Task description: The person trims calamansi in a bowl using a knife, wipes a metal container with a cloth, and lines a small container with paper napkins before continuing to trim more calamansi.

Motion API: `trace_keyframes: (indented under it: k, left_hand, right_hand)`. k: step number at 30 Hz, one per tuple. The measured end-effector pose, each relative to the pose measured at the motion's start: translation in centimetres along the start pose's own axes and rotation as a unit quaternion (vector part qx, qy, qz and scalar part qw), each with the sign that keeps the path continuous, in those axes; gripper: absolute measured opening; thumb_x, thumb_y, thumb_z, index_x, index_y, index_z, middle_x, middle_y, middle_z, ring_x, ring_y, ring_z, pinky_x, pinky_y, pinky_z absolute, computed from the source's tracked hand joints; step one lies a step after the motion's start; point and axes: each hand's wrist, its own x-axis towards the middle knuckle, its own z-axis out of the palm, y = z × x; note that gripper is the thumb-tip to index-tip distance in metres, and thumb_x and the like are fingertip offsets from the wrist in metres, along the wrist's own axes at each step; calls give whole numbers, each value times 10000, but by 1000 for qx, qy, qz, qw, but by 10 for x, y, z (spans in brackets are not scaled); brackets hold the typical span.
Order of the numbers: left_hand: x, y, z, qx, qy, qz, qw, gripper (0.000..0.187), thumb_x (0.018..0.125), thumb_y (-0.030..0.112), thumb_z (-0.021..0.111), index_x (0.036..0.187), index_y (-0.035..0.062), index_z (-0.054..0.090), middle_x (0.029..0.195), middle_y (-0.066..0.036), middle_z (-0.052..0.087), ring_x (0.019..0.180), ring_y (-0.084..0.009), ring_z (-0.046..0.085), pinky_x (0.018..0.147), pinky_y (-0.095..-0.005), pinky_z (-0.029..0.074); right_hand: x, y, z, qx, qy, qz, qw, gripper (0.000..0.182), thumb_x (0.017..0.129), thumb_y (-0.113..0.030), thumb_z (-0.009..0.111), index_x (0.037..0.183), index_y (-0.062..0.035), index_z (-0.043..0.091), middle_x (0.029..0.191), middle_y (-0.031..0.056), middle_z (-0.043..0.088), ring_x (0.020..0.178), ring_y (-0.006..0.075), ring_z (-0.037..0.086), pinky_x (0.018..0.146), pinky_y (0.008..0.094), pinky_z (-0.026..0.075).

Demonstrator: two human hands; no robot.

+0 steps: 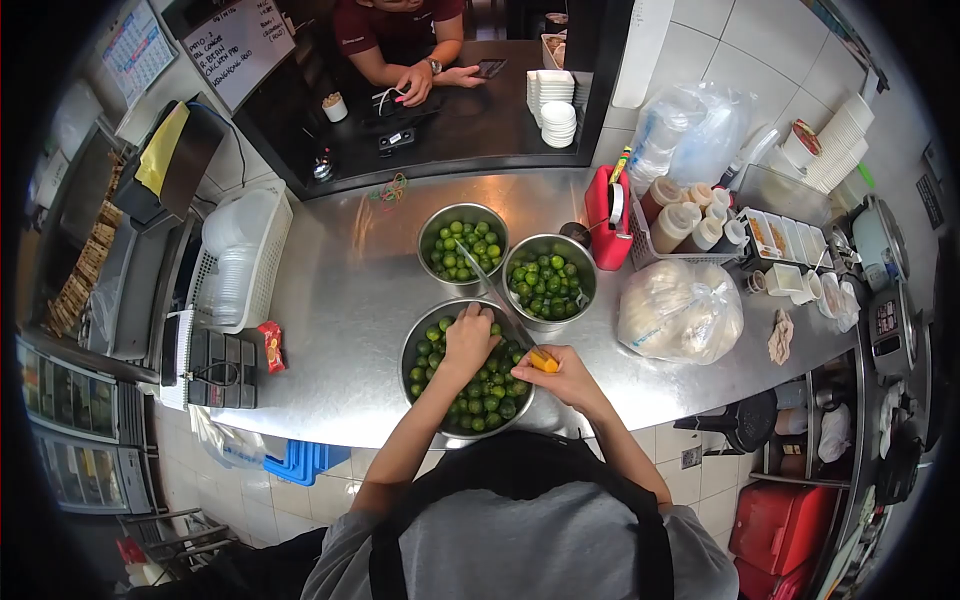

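Note:
A large steel bowl of small green limes stands at the counter's front edge. My left hand is over these limes with its fingers curled down; what they hold, if anything, is hidden. At the bowl's right side, my right hand is closed on the yellow handle of a knife. Its long blade points up and left, across the gap between two smaller steel bowls. The left small bowl and the right small bowl both contain green limes.
On the steel counter, a filled plastic bag, red container and sauce bottles stand right. A white basket and red packet are left. Beyond the hatch, a person leans on a dark ledge.

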Motion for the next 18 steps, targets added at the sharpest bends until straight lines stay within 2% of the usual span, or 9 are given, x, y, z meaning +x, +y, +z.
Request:
trace_keyframes:
  k: [2,3,5,8,11,12,15,18]
  left_hand:
    - [-5,10,-20,-56,-14,-25,998,299,632,105,764,890,32,632,880,-95,591,803,-271,627,701,-358,519]
    - [-10,12,-29,-139,-36,-35,989,294,639,71,755,902,28,631,908,-84,581,806,-239,624,707,-333,519]
    - [-23,10,-41,-300,-81,-54,949,294,655,2,739,927,20,629,965,-62,561,811,-174,619,719,-283,519]
    - [-45,5,-39,-463,-89,-28,882,348,670,-31,724,1000,32,635,967,-41,535,818,-108,577,734,-232,487]
    - [-63,9,-42,-541,-84,-68,834,376,706,-72,692,1063,35,639,977,-19,516,823,-75,556,757,-198,475]
    - [-68,8,-43,-534,-75,-53,841,398,730,-76,672,1111,23,613,1006,-43,515,842,-90,579,745,-210,494]
    - [-79,13,-48,-599,-48,-141,786,364,745,-72,664,1099,-12,600,999,-69,576,840,-108,613,729,-226,515]
    - [-88,11,-44,-607,-37,-161,777,336,752,-75,656,1080,-36,593,952,-102,639,828,-132,640,728,-244,528]
  right_hand:
    - [4,6,0,-13,21,-19,1000,231,754,-209,734,764,-10,616,637,-4,577,617,61,521,579,226,429]
    - [8,12,-1,-33,35,-32,998,230,751,-207,730,774,-7,618,645,14,592,614,82,540,581,238,438]
    - [13,23,-3,-71,64,-58,994,230,746,-203,723,792,-1,622,661,50,623,606,123,580,586,263,454]
    - [16,22,5,-134,70,-87,985,258,735,-220,718,813,8,626,682,103,637,598,213,612,582,303,466]
    - [12,12,12,-178,31,-52,982,284,736,-250,713,802,12,627,677,131,630,594,271,611,582,323,467]
    - [13,15,14,-167,30,-54,984,283,736,-251,713,797,11,626,676,137,627,595,270,611,581,326,466]
    - [12,21,19,-138,27,-55,989,274,738,-250,708,784,8,626,673,148,622,596,264,614,579,333,464]
    - [12,19,24,-134,22,-52,989,256,742,-234,695,776,10,626,671,148,624,601,252,619,579,333,466]
